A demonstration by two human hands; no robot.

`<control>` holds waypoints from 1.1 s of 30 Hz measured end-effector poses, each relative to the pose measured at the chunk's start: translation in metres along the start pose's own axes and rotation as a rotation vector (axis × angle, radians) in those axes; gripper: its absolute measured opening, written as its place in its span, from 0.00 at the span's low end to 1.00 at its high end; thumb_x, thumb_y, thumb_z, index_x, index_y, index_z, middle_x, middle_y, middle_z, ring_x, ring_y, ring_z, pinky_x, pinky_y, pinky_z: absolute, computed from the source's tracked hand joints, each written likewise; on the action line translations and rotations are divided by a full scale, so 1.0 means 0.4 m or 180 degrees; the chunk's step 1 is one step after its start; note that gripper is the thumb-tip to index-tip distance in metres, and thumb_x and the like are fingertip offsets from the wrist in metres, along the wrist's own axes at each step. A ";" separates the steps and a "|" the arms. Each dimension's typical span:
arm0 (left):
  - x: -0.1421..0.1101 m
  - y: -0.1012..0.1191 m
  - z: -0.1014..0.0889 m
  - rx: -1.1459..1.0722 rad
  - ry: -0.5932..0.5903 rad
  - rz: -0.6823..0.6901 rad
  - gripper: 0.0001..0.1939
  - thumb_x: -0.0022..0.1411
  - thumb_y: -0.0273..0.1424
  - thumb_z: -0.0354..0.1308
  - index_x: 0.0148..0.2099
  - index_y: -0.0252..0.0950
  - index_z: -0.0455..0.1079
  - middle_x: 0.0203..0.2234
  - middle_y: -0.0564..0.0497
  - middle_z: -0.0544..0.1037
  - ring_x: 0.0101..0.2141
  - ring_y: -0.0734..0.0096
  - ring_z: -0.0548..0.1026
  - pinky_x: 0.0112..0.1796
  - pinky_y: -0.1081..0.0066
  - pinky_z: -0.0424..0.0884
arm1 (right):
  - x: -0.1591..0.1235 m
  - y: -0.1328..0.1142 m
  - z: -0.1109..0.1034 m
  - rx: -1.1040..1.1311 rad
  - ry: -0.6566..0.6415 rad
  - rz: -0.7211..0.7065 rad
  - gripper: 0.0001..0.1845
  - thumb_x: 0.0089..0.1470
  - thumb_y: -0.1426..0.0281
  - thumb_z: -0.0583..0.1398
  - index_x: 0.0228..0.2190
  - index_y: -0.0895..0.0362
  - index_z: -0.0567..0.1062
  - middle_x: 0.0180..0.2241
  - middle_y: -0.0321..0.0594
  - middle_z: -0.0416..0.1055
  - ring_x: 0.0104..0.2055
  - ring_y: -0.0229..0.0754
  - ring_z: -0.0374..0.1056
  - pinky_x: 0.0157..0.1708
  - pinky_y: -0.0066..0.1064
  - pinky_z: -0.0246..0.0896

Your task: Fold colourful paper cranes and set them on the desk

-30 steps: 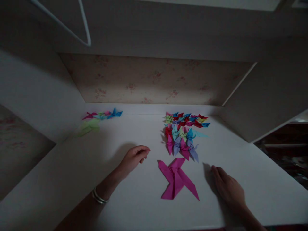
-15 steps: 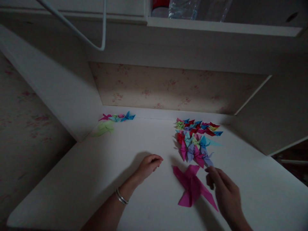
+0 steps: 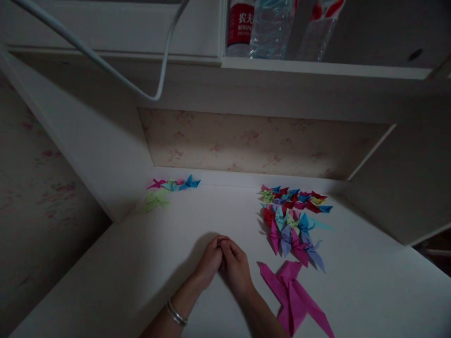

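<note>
My left hand (image 3: 210,259), with silver bangles (image 3: 176,313) on its wrist, is closed over the white desk. Against it rests my right hand (image 3: 237,266), also closed, the fingers of both touching. No object shows between them, though the inner fingers are hidden. A large magenta folded paper crane (image 3: 292,295) lies just right of my right hand, its lower end cut off by the frame. Beyond it, several small paper cranes (image 3: 286,238) in red, purple, blue, green and pink stand in close rows.
At the back left of the desk (image 3: 197,218) sit a blue paper crane (image 3: 190,182), other small ones and a pale green one (image 3: 157,199). A shelf above holds plastic bottles (image 3: 271,30). A white cable (image 3: 105,65) hangs at upper left.
My right hand has moved left, from beside the large magenta crane, to meet my left hand. The view has tilted up, showing more of the bottles.
</note>
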State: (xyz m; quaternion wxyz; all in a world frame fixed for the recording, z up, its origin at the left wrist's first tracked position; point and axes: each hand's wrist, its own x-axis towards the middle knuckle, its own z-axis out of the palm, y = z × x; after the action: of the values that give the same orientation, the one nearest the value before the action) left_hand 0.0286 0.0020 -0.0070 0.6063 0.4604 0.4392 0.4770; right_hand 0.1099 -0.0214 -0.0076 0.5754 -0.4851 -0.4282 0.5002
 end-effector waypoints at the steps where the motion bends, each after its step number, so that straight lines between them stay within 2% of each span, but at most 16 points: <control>1: 0.002 -0.003 -0.001 0.0019 -0.0005 -0.0028 0.13 0.49 0.24 0.49 0.36 0.33 0.72 0.29 0.50 0.77 0.32 0.69 0.72 0.34 0.72 0.67 | -0.003 0.002 -0.005 -0.0037 -0.0013 0.0003 0.21 0.51 0.52 0.58 0.29 0.57 0.79 0.19 0.35 0.68 0.25 0.39 0.63 0.24 0.28 0.56; 6: 0.002 -0.009 0.001 0.0113 0.0049 -0.0193 0.13 0.48 0.25 0.49 0.36 0.34 0.72 0.28 0.50 0.76 0.29 0.68 0.72 0.29 0.72 0.66 | -0.010 0.006 -0.012 -0.0102 -0.0061 0.0055 0.22 0.52 0.52 0.58 0.29 0.58 0.79 0.17 0.34 0.66 0.21 0.37 0.59 0.21 0.27 0.53; 13: -0.001 -0.004 0.000 0.0163 0.0026 -0.0111 0.13 0.48 0.24 0.49 0.35 0.34 0.72 0.28 0.50 0.77 0.31 0.68 0.73 0.33 0.71 0.67 | -0.012 -0.001 -0.012 -0.0189 -0.0065 0.0009 0.22 0.52 0.51 0.58 0.30 0.58 0.79 0.18 0.35 0.67 0.22 0.38 0.60 0.21 0.27 0.54; 17: 0.001 -0.009 0.000 0.0171 -0.0006 -0.0037 0.12 0.48 0.25 0.49 0.35 0.34 0.72 0.29 0.49 0.77 0.32 0.67 0.73 0.37 0.70 0.67 | -0.011 0.006 -0.012 -0.0190 -0.0021 -0.0012 0.22 0.51 0.52 0.58 0.31 0.57 0.79 0.19 0.35 0.68 0.24 0.39 0.62 0.23 0.28 0.56; 25: -0.002 -0.002 0.000 0.0146 0.0037 -0.0003 0.13 0.48 0.24 0.48 0.34 0.34 0.72 0.29 0.49 0.76 0.33 0.67 0.72 0.37 0.69 0.67 | -0.011 0.009 -0.011 -0.0268 -0.0020 0.0005 0.22 0.51 0.52 0.58 0.34 0.57 0.80 0.22 0.36 0.71 0.27 0.41 0.65 0.27 0.29 0.60; 33: -0.004 0.002 0.000 0.0134 -0.0015 -0.0070 0.12 0.48 0.24 0.49 0.35 0.34 0.72 0.29 0.49 0.76 0.33 0.67 0.72 0.38 0.69 0.66 | -0.017 -0.001 -0.008 -0.0269 -0.0031 -0.0053 0.21 0.52 0.53 0.58 0.36 0.57 0.80 0.31 0.40 0.76 0.37 0.45 0.69 0.38 0.31 0.62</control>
State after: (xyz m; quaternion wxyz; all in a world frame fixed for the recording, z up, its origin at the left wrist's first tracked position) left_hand 0.0281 0.0004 -0.0061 0.6027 0.4693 0.4528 0.4599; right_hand 0.1124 -0.0285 -0.0077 0.5565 -0.5030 -0.4557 0.4792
